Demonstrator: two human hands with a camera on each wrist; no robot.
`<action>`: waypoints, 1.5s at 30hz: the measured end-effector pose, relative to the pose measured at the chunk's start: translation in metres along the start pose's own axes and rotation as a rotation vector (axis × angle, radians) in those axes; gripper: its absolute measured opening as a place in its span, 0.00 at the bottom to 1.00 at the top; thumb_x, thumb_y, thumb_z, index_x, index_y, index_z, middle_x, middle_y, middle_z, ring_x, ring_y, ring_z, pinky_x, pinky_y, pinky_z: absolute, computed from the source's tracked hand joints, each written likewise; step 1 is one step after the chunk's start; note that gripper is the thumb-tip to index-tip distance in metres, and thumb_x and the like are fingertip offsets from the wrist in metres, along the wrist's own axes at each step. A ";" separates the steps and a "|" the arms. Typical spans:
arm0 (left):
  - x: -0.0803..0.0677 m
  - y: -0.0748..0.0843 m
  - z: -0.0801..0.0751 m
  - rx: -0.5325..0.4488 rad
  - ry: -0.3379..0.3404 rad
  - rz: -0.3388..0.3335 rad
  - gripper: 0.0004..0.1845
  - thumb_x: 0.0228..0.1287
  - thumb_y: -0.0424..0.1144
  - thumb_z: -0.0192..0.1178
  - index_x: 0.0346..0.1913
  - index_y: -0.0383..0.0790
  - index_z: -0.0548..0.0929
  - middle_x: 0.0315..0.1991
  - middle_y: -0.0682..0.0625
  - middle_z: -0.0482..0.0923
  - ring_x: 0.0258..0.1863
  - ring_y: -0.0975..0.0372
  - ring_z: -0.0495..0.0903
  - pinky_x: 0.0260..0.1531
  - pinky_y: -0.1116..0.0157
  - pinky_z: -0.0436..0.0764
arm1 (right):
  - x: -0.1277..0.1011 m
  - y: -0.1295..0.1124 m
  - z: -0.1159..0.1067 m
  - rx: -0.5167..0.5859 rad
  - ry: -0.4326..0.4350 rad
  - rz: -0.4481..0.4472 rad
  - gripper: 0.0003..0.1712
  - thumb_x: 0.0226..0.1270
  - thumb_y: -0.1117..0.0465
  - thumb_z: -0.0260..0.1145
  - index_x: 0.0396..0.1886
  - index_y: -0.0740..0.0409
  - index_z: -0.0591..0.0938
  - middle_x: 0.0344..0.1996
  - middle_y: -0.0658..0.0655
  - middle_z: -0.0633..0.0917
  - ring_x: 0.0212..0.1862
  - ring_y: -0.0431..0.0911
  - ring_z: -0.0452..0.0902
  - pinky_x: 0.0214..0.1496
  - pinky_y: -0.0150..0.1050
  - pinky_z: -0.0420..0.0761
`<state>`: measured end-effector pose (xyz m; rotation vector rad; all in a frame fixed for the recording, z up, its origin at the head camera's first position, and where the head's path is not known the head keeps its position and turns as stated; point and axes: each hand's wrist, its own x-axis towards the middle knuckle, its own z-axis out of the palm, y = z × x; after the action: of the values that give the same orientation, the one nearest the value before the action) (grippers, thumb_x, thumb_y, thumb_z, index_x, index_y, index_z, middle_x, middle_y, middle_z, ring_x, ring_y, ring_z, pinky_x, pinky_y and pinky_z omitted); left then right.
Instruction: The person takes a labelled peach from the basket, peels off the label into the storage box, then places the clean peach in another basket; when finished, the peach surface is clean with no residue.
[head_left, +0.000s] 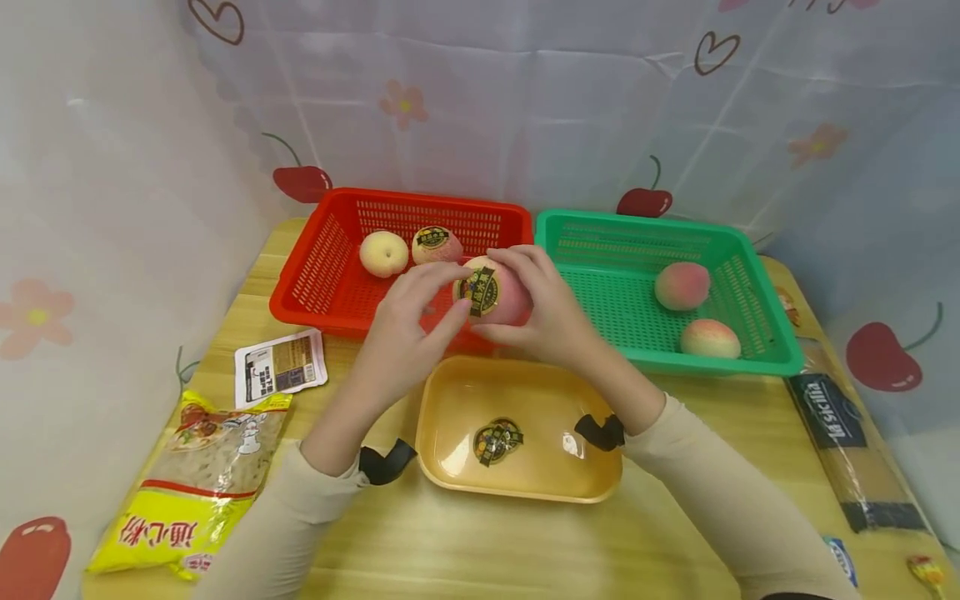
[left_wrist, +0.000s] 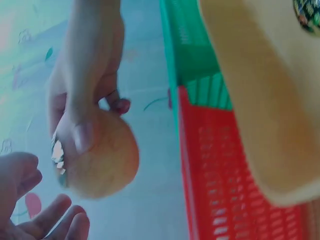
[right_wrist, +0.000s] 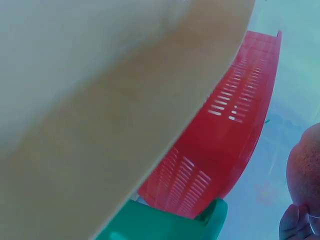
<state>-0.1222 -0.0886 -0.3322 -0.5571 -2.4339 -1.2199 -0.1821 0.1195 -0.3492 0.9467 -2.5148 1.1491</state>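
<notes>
My right hand (head_left: 551, 308) grips a pink peach (head_left: 512, 298) with a round black-and-gold sticker (head_left: 477, 292) facing left. In the left wrist view, the right thumb (left_wrist: 84, 135) presses on the pale side of this peach (left_wrist: 110, 160). Beside the sticker, my left hand (head_left: 408, 333) has its fingers spread and slightly bent. A gap shows between those left fingers (left_wrist: 55, 215) and the fruit. At the right wrist view's edge, the peach (right_wrist: 306, 175) is partly cut off. Below both hands stands a yellow tray (head_left: 450, 392) with overlapping round stickers (head_left: 497, 442) on its bottom.
Behind the hands, a red basket (head_left: 300, 283) holds two peaches, one pale (head_left: 384, 254) and one stickered (head_left: 442, 244). Two more lie in the green basket (head_left: 600, 321). A yellow pasta bag (head_left: 195, 492) and a white packet (head_left: 281, 367) lie left; a long package (head_left: 855, 450) lies right.
</notes>
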 end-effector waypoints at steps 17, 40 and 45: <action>0.004 0.014 0.025 -0.072 0.080 -0.071 0.07 0.64 0.36 0.66 0.44 0.42 0.87 0.44 0.48 0.77 0.40 0.57 0.76 0.37 0.58 0.80 | -0.015 0.002 -0.004 -0.142 0.022 -0.069 0.47 0.49 0.48 0.81 0.68 0.53 0.72 0.62 0.58 0.72 0.59 0.50 0.73 0.54 0.44 0.84; 0.004 0.028 0.023 -0.101 0.029 -0.031 0.06 0.64 0.30 0.64 0.41 0.41 0.87 0.39 0.52 0.83 0.36 0.65 0.79 0.30 0.68 0.81 | -0.027 0.003 -0.017 -0.228 0.020 -0.067 0.49 0.47 0.46 0.82 0.69 0.51 0.72 0.63 0.59 0.73 0.59 0.52 0.74 0.51 0.44 0.85; -0.003 0.033 0.018 -0.167 0.024 -0.053 0.07 0.63 0.32 0.65 0.42 0.44 0.87 0.38 0.54 0.82 0.34 0.65 0.78 0.30 0.69 0.80 | -0.032 0.007 -0.026 -0.183 0.024 0.035 0.50 0.45 0.46 0.83 0.70 0.48 0.71 0.64 0.58 0.72 0.60 0.52 0.73 0.51 0.47 0.85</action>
<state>-0.1055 -0.0565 -0.3216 -0.5232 -2.3552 -1.4530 -0.1637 0.1571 -0.3504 0.8401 -2.5729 0.9146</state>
